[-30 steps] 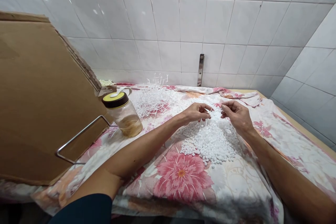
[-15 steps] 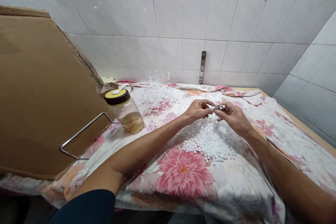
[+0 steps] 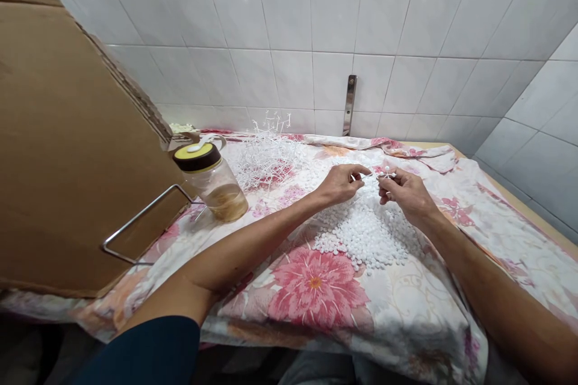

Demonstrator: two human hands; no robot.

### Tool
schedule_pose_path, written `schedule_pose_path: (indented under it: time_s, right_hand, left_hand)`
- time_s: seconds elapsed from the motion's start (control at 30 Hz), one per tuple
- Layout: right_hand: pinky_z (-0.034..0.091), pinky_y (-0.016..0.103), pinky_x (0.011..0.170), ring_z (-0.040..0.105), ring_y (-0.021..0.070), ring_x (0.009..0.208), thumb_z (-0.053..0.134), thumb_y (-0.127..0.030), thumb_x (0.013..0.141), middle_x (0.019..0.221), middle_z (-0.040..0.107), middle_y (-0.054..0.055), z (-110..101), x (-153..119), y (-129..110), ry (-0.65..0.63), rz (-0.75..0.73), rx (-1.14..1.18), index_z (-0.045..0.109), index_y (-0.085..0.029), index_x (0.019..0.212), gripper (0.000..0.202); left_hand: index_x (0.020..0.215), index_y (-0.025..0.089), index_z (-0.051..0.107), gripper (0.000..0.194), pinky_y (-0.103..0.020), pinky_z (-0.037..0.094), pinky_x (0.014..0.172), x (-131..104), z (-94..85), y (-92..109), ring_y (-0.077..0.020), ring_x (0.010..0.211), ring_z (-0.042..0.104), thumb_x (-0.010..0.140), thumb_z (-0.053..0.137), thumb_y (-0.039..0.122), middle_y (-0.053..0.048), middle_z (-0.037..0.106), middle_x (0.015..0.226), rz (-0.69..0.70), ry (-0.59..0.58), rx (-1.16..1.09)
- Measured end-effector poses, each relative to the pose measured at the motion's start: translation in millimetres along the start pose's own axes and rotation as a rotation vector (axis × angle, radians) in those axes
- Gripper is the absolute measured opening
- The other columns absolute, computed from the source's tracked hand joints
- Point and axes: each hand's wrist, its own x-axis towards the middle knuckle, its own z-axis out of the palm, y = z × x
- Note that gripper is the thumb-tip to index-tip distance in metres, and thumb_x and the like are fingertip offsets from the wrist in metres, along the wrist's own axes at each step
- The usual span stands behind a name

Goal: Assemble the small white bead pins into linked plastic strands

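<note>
Over the back of a heap of small white pieces (image 3: 370, 237), my left hand (image 3: 342, 183) pinches a thin white bit between thumb and forefinger. My right hand (image 3: 406, 192), just to its right, grips a small white branched piece (image 3: 387, 174) with round tips. A narrow gap parts the fingertips of the two hands. Behind and to the left of my left hand lies a tangled pile of thin white branched sprues (image 3: 266, 159). The fingers partly hide what they hold.
A jar with a yellow and black lid (image 3: 217, 183) holds brownish liquid at the left. Beside it stand a large cardboard box (image 3: 76, 150) and a metal wire frame (image 3: 139, 216). Floral cloth (image 3: 316, 289) covers the table. A metal bracket (image 3: 350, 105) is on the tiled wall.
My hands, together before, have moved slightly apart. The branched piece now shows at my right fingertips. The camera view has shifted a little.
</note>
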Motion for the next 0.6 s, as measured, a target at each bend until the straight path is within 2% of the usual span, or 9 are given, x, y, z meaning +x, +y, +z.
schedule_pose_path:
  time_s: [0.17,0.33,0.6]
  right_hand:
    - [0.058,0.028,0.056,0.068,0.0183,0.074,0.077,-0.040,0.075,0.078,0.068,0.004,-0.6,2.2,2.9,0.001,0.008,-0.004,0.066,-0.018,0.085,0.026]
    - [0.054,0.026,0.050,0.062,0.0145,0.061,0.078,-0.040,0.077,0.069,0.064,-0.001,-1.2,3.8,5.1,0.037,-0.009,0.014,0.062,-0.019,0.089,0.029]
    - [0.053,0.026,0.050,0.056,0.0123,0.061,0.082,-0.049,0.072,0.070,0.056,-0.002,-0.8,0.7,-4.3,-0.041,0.055,0.095,0.060,-0.020,0.078,0.036]
  left_hand:
    - [0.105,0.012,0.077,0.024,-0.023,0.049,0.062,3.7,0.6,-1.5,-0.0105,0.062,0.064,0.084,0.066,0.011,-0.003,0.072,0.077,-0.122,-0.075,-0.195]
    - [0.101,0.009,0.076,0.018,-0.022,0.050,0.058,5.5,-2.2,-0.6,-0.0102,0.060,0.068,0.084,0.070,0.010,-0.005,0.074,0.077,-0.217,-0.191,-0.376]
    - [0.088,0.007,0.075,0.006,-0.021,0.049,0.053,2.6,-2.7,7.8,-0.0081,0.053,0.064,0.087,0.069,0.009,-0.004,0.071,0.070,-0.233,-0.181,-0.377]
